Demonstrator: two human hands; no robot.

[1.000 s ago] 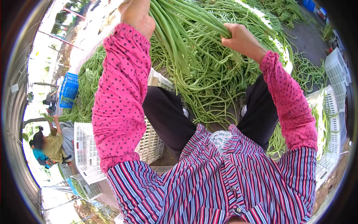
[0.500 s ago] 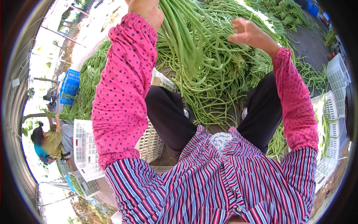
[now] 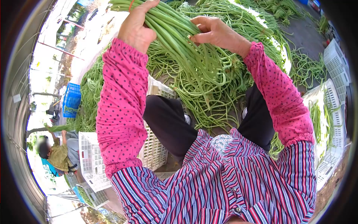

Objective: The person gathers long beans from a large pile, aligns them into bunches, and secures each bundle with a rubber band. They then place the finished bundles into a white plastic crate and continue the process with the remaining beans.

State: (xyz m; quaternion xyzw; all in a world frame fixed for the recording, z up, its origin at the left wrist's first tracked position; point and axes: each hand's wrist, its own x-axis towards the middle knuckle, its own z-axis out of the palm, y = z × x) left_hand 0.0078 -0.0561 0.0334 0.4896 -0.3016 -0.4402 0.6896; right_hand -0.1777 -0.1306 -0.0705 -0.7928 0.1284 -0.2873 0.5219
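My left hand (image 3: 138,27) is closed around a thick bunch of long green beans (image 3: 167,31), with an orange-red band (image 3: 131,5) round it near its upper left end. From there the bunch slants down to the right, its loose ends hanging over a big heap of long beans (image 3: 257,48). At the bunch's right side, my right hand (image 3: 216,33) has curled its fingers and thumb on some of the beans. Exactly how many it grips is hidden.
White plastic crates stand by my left leg (image 3: 154,143), further left (image 3: 91,156) and at the right (image 3: 328,149), the right one holding beans. A blue crate (image 3: 71,100) is at the far left. Another person (image 3: 59,156) sits at the left, holding beans.
My left hand has tilted the bunch, bringing its banded end into view at the upper left. My right hand, open and apart before, has come left onto the beans.
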